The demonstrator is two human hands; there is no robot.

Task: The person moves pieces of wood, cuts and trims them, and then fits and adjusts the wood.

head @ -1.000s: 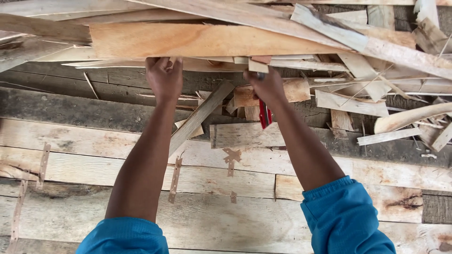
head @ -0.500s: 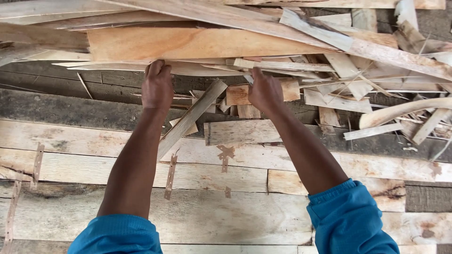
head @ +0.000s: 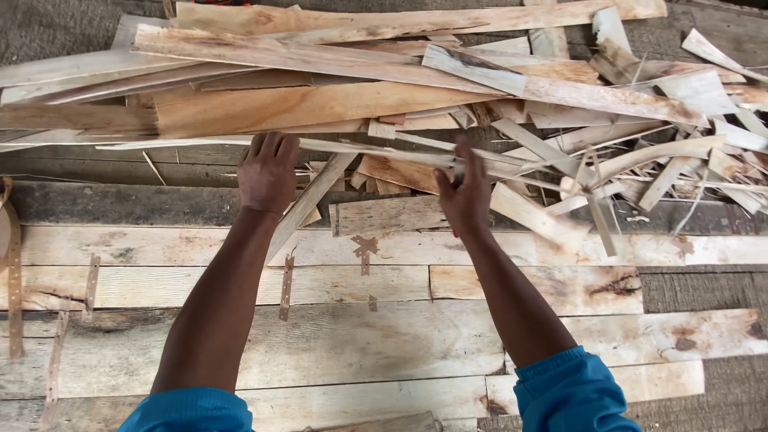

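My left hand [head: 268, 174] reaches into a pile of wood offcuts, its fingers curled over a long thin wood strip [head: 360, 149] that runs left to right along the pile's near edge. My right hand [head: 464, 196] pinches the same strip farther right, thumb on the near side and fingers raised. A wide pale board [head: 320, 108] lies just beyond both hands. A narrow slat [head: 308, 204] leans diagonally under the left hand. A short plank piece [head: 388, 214] lies flat between my wrists. Both sleeves are blue.
Long split boards [head: 320, 56] and several curled scraps [head: 640, 160] are heaped across the top and right. Below, flat pale planks [head: 344, 344] form the surface under my arms, with thin slivers [head: 286, 284] lying on them. Dark ground [head: 704, 292] shows at the right.
Both hands have drawn back from the wide board's edge to the thin strip in front of it. More of the pile's far side now shows.
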